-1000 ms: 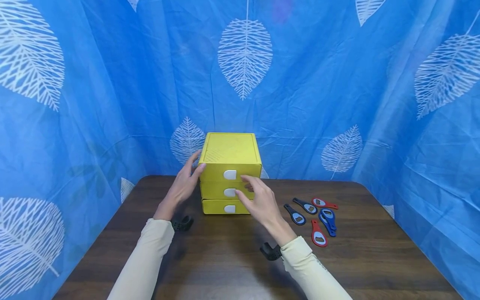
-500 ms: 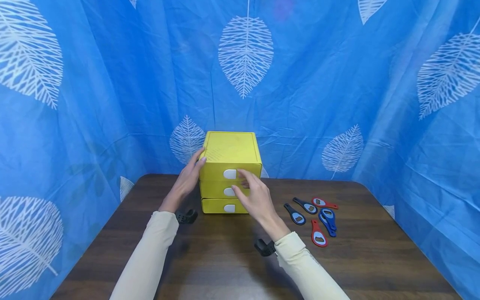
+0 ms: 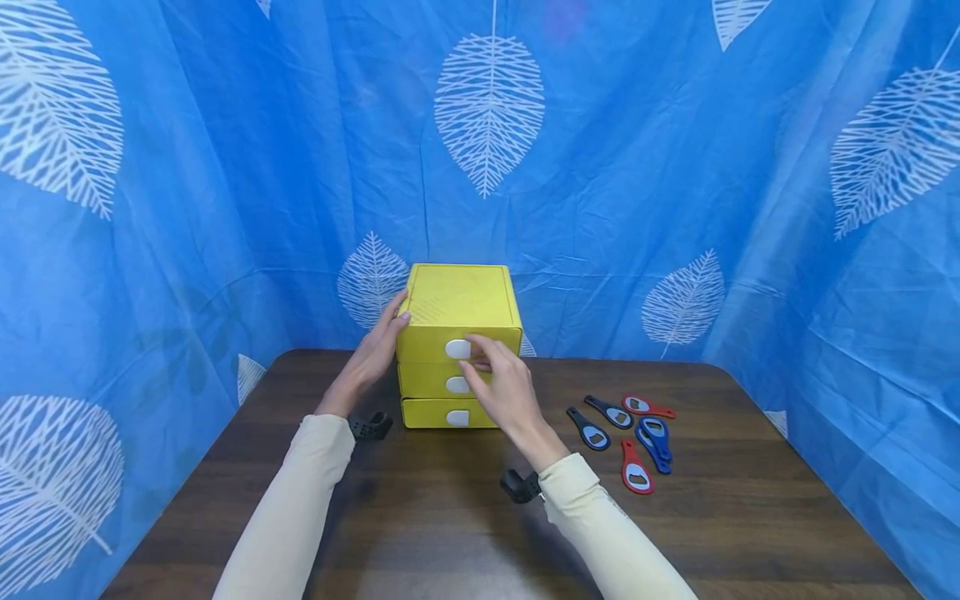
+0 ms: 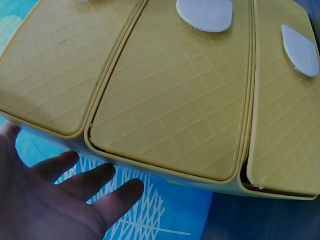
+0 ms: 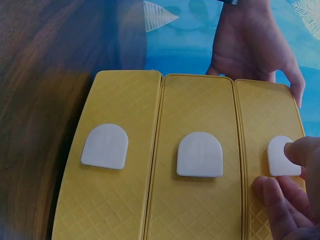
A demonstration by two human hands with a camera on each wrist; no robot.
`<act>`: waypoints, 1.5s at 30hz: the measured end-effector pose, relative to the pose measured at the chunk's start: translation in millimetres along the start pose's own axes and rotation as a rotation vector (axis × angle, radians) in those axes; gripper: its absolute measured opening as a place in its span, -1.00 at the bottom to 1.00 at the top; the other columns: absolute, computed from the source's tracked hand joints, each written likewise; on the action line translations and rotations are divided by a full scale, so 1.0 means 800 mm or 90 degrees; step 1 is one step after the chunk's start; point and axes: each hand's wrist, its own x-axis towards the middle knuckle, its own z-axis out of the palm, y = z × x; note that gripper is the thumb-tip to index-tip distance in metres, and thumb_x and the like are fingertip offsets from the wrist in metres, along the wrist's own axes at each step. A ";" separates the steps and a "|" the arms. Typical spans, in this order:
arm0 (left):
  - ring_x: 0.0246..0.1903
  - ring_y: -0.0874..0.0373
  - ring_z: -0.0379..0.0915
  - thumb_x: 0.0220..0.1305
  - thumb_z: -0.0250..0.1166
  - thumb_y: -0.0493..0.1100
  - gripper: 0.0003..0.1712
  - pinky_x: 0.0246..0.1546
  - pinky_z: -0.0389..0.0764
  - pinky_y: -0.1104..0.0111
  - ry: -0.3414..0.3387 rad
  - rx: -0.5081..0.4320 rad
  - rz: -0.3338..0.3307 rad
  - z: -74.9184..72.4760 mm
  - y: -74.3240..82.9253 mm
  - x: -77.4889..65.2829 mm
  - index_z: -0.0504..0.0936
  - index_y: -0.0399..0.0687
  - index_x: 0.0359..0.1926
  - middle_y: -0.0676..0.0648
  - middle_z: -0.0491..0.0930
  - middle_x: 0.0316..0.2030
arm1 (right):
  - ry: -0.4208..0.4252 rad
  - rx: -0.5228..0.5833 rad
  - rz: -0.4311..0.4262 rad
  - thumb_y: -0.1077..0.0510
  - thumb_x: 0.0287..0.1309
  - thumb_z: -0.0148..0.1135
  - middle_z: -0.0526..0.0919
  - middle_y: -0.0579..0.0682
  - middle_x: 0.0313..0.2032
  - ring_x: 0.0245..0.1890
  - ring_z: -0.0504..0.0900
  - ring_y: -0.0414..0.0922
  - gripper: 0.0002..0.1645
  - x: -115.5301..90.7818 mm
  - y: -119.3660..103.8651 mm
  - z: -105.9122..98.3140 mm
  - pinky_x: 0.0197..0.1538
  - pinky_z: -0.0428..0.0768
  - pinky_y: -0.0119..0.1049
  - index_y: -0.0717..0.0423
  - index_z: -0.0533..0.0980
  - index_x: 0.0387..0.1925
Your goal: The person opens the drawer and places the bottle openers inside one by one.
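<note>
A yellow cabinet of three stacked drawers (image 3: 461,296) stands at the back of the table, each front bearing a white tab handle. My right hand (image 3: 508,392) pinches the top drawer's handle (image 5: 278,161); in the right wrist view the thumb lies over the tab, with curled fingers beside it. The tab's far edge is hidden there. Against the cabinet's left side rests my left hand (image 3: 375,350), its thumb near the upper front corner. Its fingers (image 4: 117,200) look spread and extended in the left wrist view. The bottom drawer (image 3: 427,412) stands slightly proud of its frame.
To the cabinet's right lie several bottle openers: black (image 3: 588,429), red (image 3: 637,467) and blue (image 3: 655,437), with the blue ones overlapping. Black straps circle both wrists. A blue curtain (image 3: 585,208) with white leaf prints encloses the dark wooden table (image 3: 442,517).
My right hand has moved left across the drawer fronts, from beside the top handle onto it. The left hand has come slightly up and in against the cabinet's side.
</note>
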 end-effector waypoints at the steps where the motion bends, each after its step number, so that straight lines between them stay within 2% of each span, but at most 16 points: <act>1: 0.58 -0.30 -0.13 0.54 -0.28 0.42 -0.21 0.47 0.02 -0.33 0.000 0.002 0.001 0.000 0.000 0.000 -0.19 0.46 0.66 -0.12 -0.17 0.66 | 0.002 -0.004 -0.001 0.23 0.28 0.40 0.73 0.09 -0.11 -0.14 0.79 -0.08 -0.59 0.001 0.000 0.001 -0.03 0.72 -0.37 0.17 0.60 0.14; 9: 0.58 -0.30 -0.09 0.53 -0.26 0.42 -0.23 0.47 0.09 -0.31 -0.003 0.001 -0.004 -0.001 0.001 0.002 -0.10 0.44 0.65 -0.11 -0.17 0.66 | 0.040 -0.030 0.000 0.19 0.33 0.37 0.80 0.08 -0.18 -0.22 0.80 -0.09 -0.79 0.011 0.002 0.002 -0.10 0.75 -0.33 0.19 0.67 -0.06; 18: 0.59 -0.27 -0.14 0.54 -0.25 0.39 -0.24 0.48 0.04 -0.31 -0.004 -0.015 0.002 -0.001 0.000 0.003 -0.09 0.43 0.65 -0.10 -0.17 0.66 | 0.063 -0.062 0.001 0.16 0.32 0.38 0.82 0.08 -0.25 -0.29 0.80 -0.07 -0.85 0.018 0.004 0.001 -0.15 0.75 -0.22 0.19 0.71 -0.20; 28: 0.61 -0.27 -0.24 0.55 -0.25 0.39 -0.24 0.47 0.00 -0.35 -0.019 -0.027 0.007 -0.001 0.000 0.001 -0.11 0.43 0.65 -0.08 -0.23 0.67 | 0.043 -0.050 0.017 0.16 0.32 0.38 0.82 0.06 -0.29 -0.32 0.79 -0.08 -0.85 0.017 0.004 -0.002 -0.19 0.74 -0.25 0.19 0.71 -0.22; 38: 0.59 -0.34 -0.20 0.56 -0.23 0.38 -0.25 0.35 0.12 -0.48 -0.044 -0.069 0.005 -0.001 -0.004 0.002 -0.14 0.47 0.65 -0.06 -0.30 0.67 | 0.037 -0.049 -0.003 0.17 0.32 0.38 0.81 0.07 -0.29 -0.33 0.79 -0.08 -0.86 0.011 0.002 -0.008 -0.23 0.75 -0.27 0.20 0.70 -0.23; 45: 0.59 -0.34 -0.20 0.54 -0.20 0.40 -0.23 0.34 0.08 -0.50 -0.053 -0.084 0.004 -0.003 -0.007 0.004 -0.13 0.48 0.65 -0.06 -0.30 0.67 | 0.031 -0.048 -0.018 0.18 0.31 0.39 0.81 0.08 -0.29 -0.32 0.80 -0.08 -0.86 0.006 0.000 -0.010 -0.23 0.75 -0.30 0.21 0.70 -0.25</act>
